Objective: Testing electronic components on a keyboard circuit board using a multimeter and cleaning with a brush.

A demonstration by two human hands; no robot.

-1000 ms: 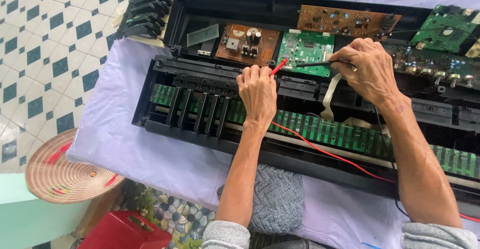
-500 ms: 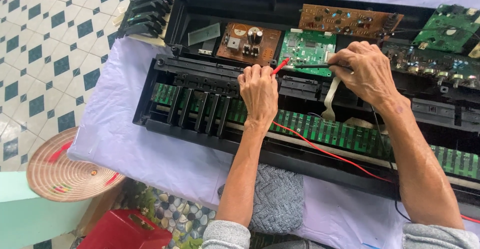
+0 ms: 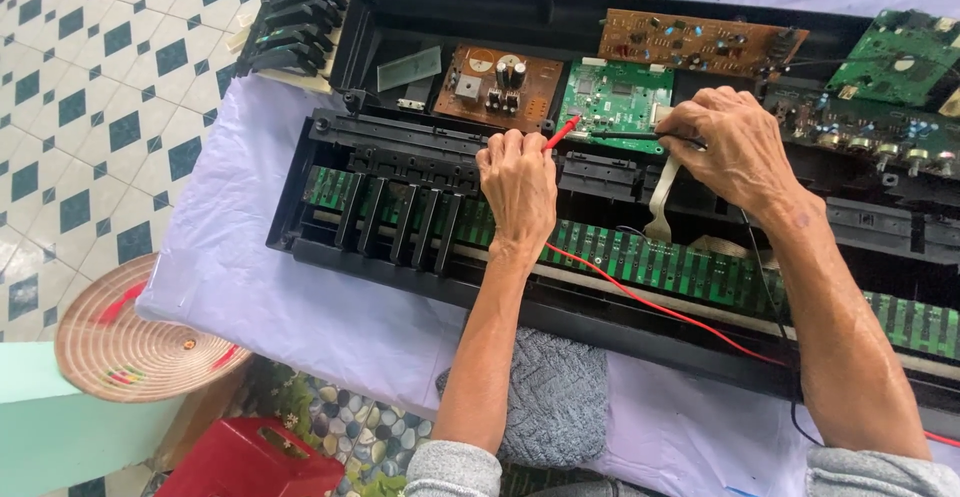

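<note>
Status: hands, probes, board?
Left hand holds red probe; right hand holds black probe. Both tips at the green circuit board. White ribbon cable hangs under right hand.

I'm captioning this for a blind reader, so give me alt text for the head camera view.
Two hands press test probes to a green circuit board inside an opened black keyboard: the left hand holds a red probe, the right hand a black probe. The keyboard lies on a pale cloth; a woven hat lies on the tiled floor.

A thin red probe (image 3: 560,134) and a black probe (image 3: 625,135) lay tilted, tips meeting the green circuit board (image 3: 615,97).
</note>
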